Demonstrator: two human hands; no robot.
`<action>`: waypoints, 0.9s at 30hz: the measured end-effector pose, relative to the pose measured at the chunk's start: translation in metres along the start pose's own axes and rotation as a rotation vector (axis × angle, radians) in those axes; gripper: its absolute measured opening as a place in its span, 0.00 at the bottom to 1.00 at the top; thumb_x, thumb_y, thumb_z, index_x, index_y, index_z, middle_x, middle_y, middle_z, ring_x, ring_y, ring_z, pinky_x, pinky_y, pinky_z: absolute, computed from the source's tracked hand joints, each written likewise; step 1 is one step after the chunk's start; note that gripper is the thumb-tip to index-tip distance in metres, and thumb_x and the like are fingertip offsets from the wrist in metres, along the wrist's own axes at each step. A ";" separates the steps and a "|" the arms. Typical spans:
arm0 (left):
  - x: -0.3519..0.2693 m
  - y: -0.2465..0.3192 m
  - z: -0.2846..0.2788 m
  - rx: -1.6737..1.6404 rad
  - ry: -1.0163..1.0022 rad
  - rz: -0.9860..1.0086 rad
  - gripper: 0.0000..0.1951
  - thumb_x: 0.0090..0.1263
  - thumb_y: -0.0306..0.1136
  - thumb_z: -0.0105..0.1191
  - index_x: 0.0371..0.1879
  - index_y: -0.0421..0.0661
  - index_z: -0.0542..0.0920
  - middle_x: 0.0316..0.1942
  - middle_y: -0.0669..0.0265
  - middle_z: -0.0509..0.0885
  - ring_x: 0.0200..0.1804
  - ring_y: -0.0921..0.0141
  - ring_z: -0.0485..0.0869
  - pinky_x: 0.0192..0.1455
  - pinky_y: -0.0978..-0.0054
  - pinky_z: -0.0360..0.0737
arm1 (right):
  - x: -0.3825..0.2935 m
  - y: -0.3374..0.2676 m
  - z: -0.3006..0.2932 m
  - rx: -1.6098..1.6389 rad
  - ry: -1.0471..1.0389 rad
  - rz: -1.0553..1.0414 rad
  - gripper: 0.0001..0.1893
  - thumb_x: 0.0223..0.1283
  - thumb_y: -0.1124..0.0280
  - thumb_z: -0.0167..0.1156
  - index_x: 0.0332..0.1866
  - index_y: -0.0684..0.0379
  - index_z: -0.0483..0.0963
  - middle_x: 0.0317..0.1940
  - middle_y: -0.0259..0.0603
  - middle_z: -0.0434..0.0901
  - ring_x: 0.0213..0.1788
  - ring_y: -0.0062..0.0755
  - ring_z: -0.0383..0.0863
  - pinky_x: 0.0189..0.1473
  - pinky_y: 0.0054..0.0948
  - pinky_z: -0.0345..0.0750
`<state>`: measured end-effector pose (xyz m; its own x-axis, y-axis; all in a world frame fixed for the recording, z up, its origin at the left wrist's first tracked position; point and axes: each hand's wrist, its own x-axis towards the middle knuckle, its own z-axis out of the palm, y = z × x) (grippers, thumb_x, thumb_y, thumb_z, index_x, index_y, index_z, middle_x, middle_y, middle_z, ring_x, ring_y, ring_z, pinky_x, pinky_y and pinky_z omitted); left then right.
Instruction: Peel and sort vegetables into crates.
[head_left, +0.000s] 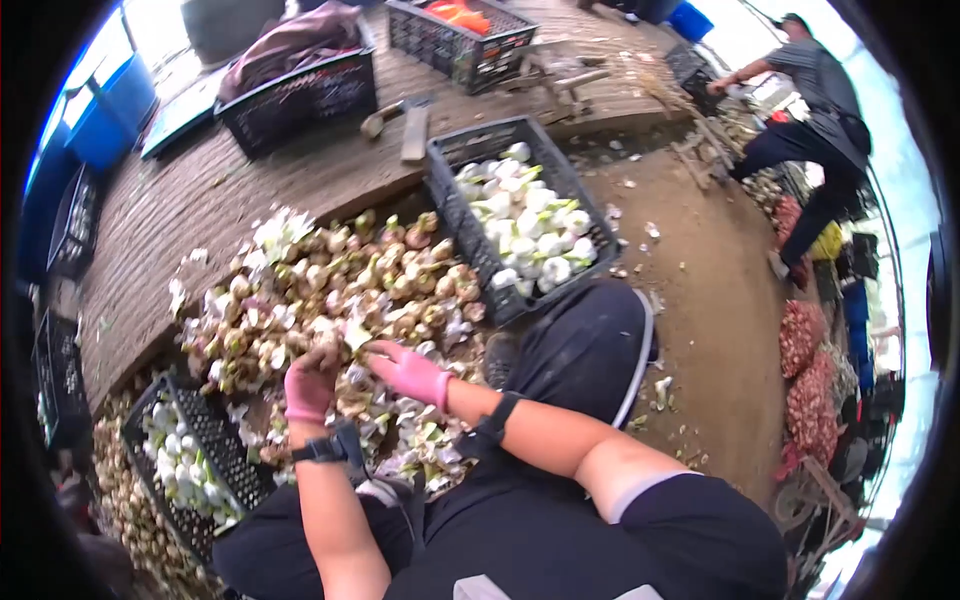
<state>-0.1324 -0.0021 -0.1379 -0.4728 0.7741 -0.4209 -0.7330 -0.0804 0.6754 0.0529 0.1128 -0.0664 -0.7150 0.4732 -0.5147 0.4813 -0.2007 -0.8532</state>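
My left hand, in a pink glove with soiled fingers, is shut on a garlic bulb over a heap of unpeeled garlic. To its right, my right hand, also in a pink glove, has its fingertips close to a whitish piece of garlic skin. Whether those fingertips grip the skin is too blurred to tell. Loose garlic peelings lie beneath and between my forearms. Beyond my right knee stands a black plastic crate of peeled white garlic bulbs.
Another crate with white bulbs stands by my left knee. Behind the heap runs a wooden platform bearing crates and a mallet. At right, a person bends near red mesh sacks beside the dirt floor.
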 end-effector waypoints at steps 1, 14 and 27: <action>-0.014 0.004 0.023 -0.243 -0.046 -0.179 0.06 0.66 0.23 0.49 0.35 0.35 0.79 0.35 0.66 0.81 0.36 0.74 0.79 0.38 0.80 0.75 | 0.003 -0.006 0.000 0.064 0.069 -0.158 0.29 0.63 0.50 0.52 0.63 0.61 0.66 0.55 0.49 0.75 0.57 0.38 0.75 0.55 0.33 0.74; -0.093 0.028 0.124 0.235 0.174 0.217 0.10 0.66 0.25 0.54 0.46 0.40 0.77 0.41 0.65 0.82 0.42 0.72 0.81 0.45 0.76 0.77 | -0.032 -0.031 -0.003 0.733 -0.120 -0.556 0.33 0.47 0.81 0.69 0.59 0.55 0.64 0.48 0.37 0.74 0.48 0.31 0.78 0.53 0.29 0.78; -0.130 0.030 0.131 0.059 0.020 0.222 0.05 0.73 0.30 0.48 0.42 0.44 0.75 0.36 0.67 0.80 0.38 0.72 0.81 0.39 0.76 0.80 | -0.055 -0.031 -0.003 -0.226 0.323 -1.166 0.18 0.40 0.79 0.66 0.38 0.52 0.71 0.42 0.45 0.68 0.45 0.48 0.72 0.44 0.39 0.74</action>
<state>-0.0289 -0.0225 0.0167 -0.6291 0.7291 -0.2696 -0.5806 -0.2102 0.7866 0.0789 0.0961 -0.0115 -0.6326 0.4670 0.6178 -0.2616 0.6219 -0.7381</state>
